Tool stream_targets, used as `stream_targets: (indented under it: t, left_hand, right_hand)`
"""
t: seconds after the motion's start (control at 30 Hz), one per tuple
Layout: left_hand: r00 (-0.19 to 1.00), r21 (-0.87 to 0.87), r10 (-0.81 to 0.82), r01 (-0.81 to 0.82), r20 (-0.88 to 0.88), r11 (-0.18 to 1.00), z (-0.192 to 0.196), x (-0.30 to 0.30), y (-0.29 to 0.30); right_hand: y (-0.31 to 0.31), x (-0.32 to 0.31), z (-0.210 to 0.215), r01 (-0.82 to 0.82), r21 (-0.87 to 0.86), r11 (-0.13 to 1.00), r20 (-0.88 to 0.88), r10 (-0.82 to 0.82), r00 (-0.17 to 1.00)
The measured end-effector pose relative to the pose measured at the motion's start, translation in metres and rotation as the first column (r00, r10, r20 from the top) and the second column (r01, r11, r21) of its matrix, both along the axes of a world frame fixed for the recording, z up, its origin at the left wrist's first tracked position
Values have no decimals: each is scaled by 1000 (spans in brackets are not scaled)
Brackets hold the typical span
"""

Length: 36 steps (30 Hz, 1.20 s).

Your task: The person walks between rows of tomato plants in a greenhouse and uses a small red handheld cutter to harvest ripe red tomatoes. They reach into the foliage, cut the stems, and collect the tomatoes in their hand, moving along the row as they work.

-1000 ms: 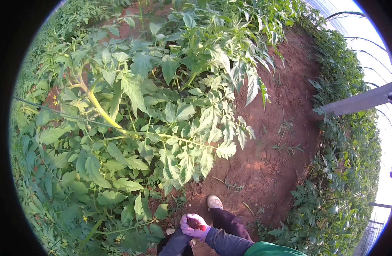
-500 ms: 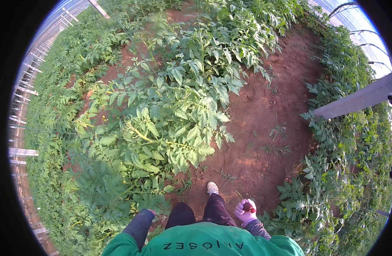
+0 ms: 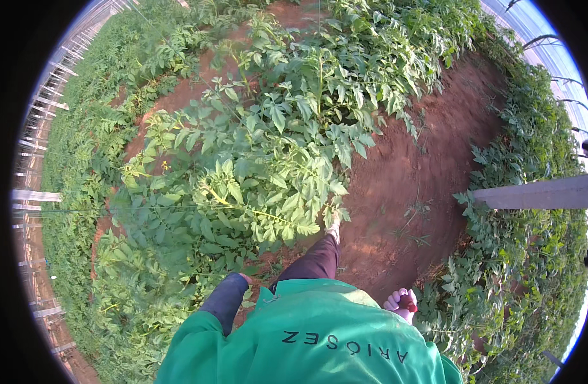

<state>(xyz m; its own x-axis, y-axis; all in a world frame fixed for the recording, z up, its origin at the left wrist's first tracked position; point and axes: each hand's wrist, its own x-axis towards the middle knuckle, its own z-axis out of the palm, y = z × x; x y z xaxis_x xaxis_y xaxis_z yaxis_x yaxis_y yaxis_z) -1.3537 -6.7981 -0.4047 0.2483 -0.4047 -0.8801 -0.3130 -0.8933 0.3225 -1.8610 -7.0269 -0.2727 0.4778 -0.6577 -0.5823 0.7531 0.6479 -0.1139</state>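
Observation:
My right hand [image 3: 394,299] is low in the view, to the right of my green top. Its fingers are closed round a dark red object [image 3: 407,303], whose kind I cannot make out. My left hand [image 3: 246,278] barely shows past the end of a dark sleeve [image 3: 227,299], beside the leafy plants. Its fingers are hidden. Closest to it are the lower leaves of a tall green plant [image 3: 262,198], which looks like a tomato plant.
A reddish soil path [image 3: 396,211] runs ahead between the plant rows. On the right a pale post [image 3: 537,194] leans out of another leafy row [image 3: 498,269]. A thin wire crosses the left plants. My shoe [image 3: 333,228] is partly under leaves.
I have stepped forward, one foot now farther up the path beside the plant. My right hand has shifted right, still closed round the red object. My left arm has moved up and slightly right.

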Motion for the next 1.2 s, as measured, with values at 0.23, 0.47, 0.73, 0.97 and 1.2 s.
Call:
stream_targets:
  t: [0.23, 0.47, 0.73, 0.97, 1.2]
  left_hand:
    - [999, -5, 23, -23, -39, 1000, -34, -14, -141]
    - [996, -104, -86, 82, -35, 991, 6, -48, -325]
    - [850, -282, -526, 513, 32, 811, 83, -106, -507]
    - [966, -197, -233, 251, 107, 948, 30, -112, -581]
    - [869, -75, -473, 486, 147, 870, 37, -149, -603]
  right_hand:
    - [-132, -7, 31, -161, -88, 983, -49, 158, 986]
    - [-221, 0, 48, 162, 18, 987, -272, -151, 950]
    - [-322, -49, 33, 178, -52, 983, 3, -178, 984]
    - [-499, -128, 11, 196, -54, 979, 53, -193, 980]
    - [-658, -190, 41, 174, -70, 982, -65, -179, 982]
